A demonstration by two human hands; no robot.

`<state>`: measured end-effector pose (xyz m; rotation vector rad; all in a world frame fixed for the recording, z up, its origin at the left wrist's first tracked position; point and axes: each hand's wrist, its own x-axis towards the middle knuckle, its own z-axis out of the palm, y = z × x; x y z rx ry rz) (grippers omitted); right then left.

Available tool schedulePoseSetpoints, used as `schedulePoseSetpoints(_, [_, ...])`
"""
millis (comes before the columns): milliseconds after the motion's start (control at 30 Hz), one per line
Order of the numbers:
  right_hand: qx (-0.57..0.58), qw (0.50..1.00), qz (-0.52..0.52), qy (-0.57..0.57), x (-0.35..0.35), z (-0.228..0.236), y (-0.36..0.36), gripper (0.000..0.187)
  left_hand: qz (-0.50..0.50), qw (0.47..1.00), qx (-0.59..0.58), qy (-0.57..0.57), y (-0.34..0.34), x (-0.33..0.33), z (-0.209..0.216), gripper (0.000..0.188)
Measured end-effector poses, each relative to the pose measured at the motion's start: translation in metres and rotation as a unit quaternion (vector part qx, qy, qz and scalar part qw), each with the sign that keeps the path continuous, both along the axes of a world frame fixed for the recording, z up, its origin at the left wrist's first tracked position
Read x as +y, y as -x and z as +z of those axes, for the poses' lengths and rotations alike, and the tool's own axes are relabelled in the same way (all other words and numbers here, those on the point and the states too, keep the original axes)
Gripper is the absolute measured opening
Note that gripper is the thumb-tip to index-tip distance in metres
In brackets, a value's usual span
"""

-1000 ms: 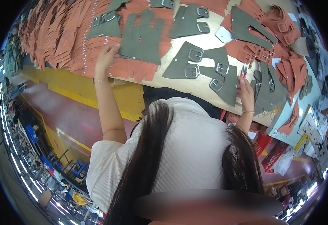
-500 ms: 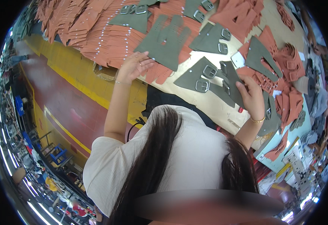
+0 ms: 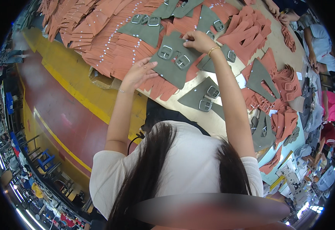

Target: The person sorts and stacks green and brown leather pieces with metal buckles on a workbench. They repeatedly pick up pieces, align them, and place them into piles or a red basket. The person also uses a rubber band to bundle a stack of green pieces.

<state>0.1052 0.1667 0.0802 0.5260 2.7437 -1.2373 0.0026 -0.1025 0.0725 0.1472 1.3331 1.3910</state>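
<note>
A dark green sandal upper [image 3: 175, 59] with two silver buckles is stretched between my hands over the pile. My left hand [image 3: 140, 73] closes its fingertips on its left edge. Pinched at the far right corner by one of the straps, it is also held by my right hand [image 3: 200, 41], whose arm crosses above the table. Another green buckled upper [image 3: 199, 96] lies nearer me, partly covered by my right forearm. Whether a second green layer lies beneath the held upper is hidden.
Rust-coloured cut straps [image 3: 98, 27] spread in thick rows across the far left of the pale table [image 3: 161, 100]. More green pieces [image 3: 144, 30] rest on them. At right are rust uppers [image 3: 286, 82] and a slotted green piece [image 3: 262, 78]. Another person's hands [image 3: 286, 16] work at the far right.
My right hand has swung left and away from me, bringing the buckled upper from the right over the green strap piece at my left hand. My left hand stays near the same edge.
</note>
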Motion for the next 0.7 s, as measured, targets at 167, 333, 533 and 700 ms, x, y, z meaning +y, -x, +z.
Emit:
schedulePoseSetpoints(167, [0.027,0.998,-0.024,0.057,0.007,-0.02,-0.007,0.023,-0.071,0.989,0.119,0.055,0.018,0.037,0.005,0.025])
schedulePoseSetpoints(333, [0.031,0.994,-0.067,0.074,-0.004,-0.015,-0.015,0.022,-0.154,0.953,0.257,0.046,0.023,0.07,0.014,0.025])
schedulePoseSetpoints(533, [0.192,0.963,-0.188,-0.002,-0.011,0.027,-0.071,0.021,-0.208,0.945,0.251,-0.033,0.022,0.082,0.069,0.024])
schedulePoseSetpoints(700, [0.174,0.943,-0.274,0.068,-0.014,0.042,-0.157,0.018,-0.238,0.908,0.323,-0.12,0.048,0.117,0.131,0.027])
